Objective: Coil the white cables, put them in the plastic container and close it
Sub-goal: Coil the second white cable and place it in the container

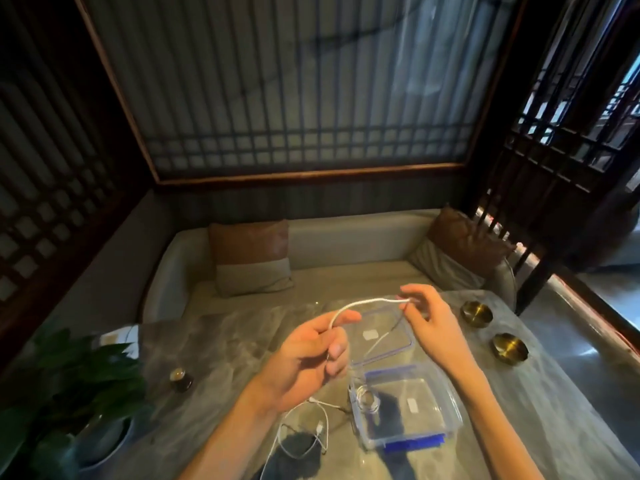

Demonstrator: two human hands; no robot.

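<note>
A white cable [360,303] arches in the air between my two hands. My left hand [311,355] grips one part of it in a closed fist. My right hand [433,323] pinches the other part between thumb and fingertips, and the cable's tail hangs down from there. Below, the clear plastic container [450,420] with blue clips stands open on the table, and a small coiled white cable [367,400] lies in its left corner. Its clear lid [388,344] lies flat behind it. Another loose white cable [311,434] sprawls on the table to the container's left.
The grey marble table [207,358] also holds a potted plant [69,393] at the near left, a small dark jar [180,378] and two brass bowls [476,313] [509,347] at the right. A cushioned bench with pillows runs behind the table.
</note>
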